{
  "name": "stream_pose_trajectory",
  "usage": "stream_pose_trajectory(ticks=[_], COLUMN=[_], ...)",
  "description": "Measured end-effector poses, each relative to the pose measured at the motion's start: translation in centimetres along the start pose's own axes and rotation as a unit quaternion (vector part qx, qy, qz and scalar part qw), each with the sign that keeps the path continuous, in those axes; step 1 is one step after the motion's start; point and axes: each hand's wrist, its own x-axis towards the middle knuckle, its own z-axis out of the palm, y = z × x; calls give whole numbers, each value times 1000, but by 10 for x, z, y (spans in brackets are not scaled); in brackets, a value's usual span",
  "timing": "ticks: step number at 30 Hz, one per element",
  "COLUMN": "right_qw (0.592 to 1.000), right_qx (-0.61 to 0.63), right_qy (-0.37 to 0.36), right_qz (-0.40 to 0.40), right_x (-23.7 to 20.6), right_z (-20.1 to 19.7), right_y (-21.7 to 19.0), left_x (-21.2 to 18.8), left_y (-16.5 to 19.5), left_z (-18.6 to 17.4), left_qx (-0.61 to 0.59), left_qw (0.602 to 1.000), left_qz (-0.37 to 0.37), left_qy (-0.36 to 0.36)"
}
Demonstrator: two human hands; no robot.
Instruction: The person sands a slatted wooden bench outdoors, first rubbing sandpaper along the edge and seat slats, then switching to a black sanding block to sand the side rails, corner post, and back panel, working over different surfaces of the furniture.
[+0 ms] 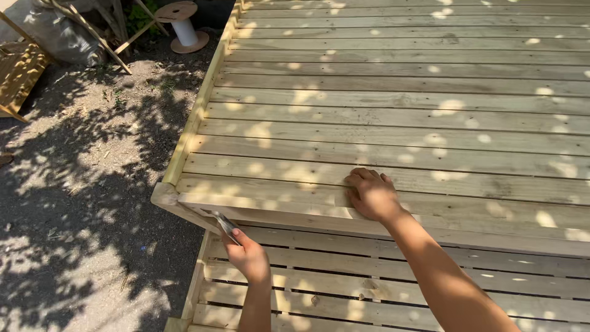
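Currently, left to right:
Ground: dirt and gravel in dappled shade, pale wooden cable spool (pixel 182 24) far back.
Left hand (pixel 249 255): fingers closed around a thin grey metal tool (pixel 225 225), tip at the underside of the upper pale slatted wooden panel (pixel 399 110) near its front-left corner.
Right hand (pixel 372 193): flat, palm down, fingers together on the panel's front slat, holding nothing.
Lower slatted wooden panel (pixel 393 289): beneath both forearms.

Big wood panel (pixel 399 104): many long pale boards side by side, with thin gaps between them.
On it: the right hand (pixel 370 193) lies flat near the front edge.
Under it: another slatted panel (pixel 393 283), with wider gaps.
Ground (pixel 80 184): grey dirt and small stones, with leaf shadows.
On the ground: a wooden spool (pixel 182 26), far off.
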Motion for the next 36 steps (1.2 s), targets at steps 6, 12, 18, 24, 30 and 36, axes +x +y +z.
stream_pose_trajectory(ticks=[6,12,18,24,30,36], right_qw=[996,998,999,999,998,995], right_qx=[7,-18,-23,-25,11,45], right_qy=[27,25,4,-18,-55,-88], right_qz=[-89,-52,-47,-21,-2,18], right_x=[-4,6,12,18,21,34], right_z=[0,5,2,1,-7,0], right_y=[26,22,8,3,-6,-8], left_x=[-171,-120,-21,-78,-256,-238], left_y=[48,49,-7,17,102,55], left_z=[129,193,165,184,235,245], left_qx=[-126,-199,-174,-424,-426,-476], left_qw=[958,906,917,839,794,807], left_qz=[-167,-370,-346,-331,-392,-325], left_qy=[-196,-40,89,88,-187,-127])
